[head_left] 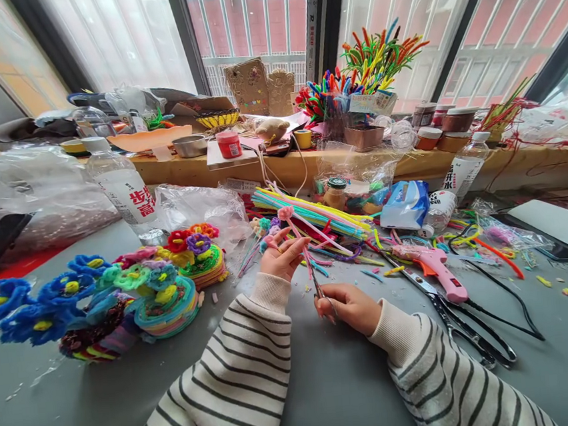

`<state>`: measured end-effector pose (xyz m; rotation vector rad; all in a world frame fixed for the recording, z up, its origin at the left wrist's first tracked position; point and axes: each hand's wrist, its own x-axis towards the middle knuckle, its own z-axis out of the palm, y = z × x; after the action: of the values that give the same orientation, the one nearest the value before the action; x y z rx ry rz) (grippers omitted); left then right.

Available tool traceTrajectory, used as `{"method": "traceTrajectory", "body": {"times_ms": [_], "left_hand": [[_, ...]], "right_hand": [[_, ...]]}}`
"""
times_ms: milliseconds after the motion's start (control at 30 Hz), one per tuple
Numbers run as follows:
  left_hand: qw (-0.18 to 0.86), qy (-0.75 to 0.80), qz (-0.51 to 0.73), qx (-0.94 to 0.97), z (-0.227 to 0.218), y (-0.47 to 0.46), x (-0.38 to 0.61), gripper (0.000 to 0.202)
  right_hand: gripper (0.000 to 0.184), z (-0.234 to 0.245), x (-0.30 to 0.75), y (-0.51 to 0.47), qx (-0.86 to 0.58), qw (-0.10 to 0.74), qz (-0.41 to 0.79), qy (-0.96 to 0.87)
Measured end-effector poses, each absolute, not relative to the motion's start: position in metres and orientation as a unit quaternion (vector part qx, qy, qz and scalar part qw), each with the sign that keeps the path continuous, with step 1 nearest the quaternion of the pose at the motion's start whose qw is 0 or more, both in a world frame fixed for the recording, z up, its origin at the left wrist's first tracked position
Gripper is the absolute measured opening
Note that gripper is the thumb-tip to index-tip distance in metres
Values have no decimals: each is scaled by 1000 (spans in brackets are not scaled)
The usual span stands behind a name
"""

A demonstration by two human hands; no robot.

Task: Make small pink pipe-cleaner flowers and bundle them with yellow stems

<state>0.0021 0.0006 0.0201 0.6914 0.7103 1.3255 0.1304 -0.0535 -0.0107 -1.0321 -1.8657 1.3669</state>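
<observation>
My left hand (282, 260) pinches a pink pipe-cleaner flower (286, 213), its curled head up and its thin stems hanging past the fingers. Small scissors (315, 281) are in my right hand (352, 307), fingers closed round the handles. Their blades point up at the lower stems; whether they touch them I cannot tell. Behind my hands lies a bundle of coloured pipe cleaners (309, 212). On the left stand finished pipe-cleaner flowers, among them blue ones (65, 287) and a teal pot of flowers (167, 309).
To the right lie a pink glue gun (437, 266) with a black cord and large black-handled scissors (458, 327). A blue tissue pack (404, 205) and water bottles (123, 188) stand farther back. Coloured scraps lie about. A ledge (180, 173) holds jars and more pipe cleaners.
</observation>
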Motion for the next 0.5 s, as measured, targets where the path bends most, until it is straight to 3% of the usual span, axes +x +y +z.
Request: {"method": "traceTrajectory", "body": {"times_ms": [500], "left_hand": [[660, 328, 614, 281, 21, 5, -2, 38]], "right_hand": [[48, -13, 131, -53, -461, 344, 479, -663]]}}
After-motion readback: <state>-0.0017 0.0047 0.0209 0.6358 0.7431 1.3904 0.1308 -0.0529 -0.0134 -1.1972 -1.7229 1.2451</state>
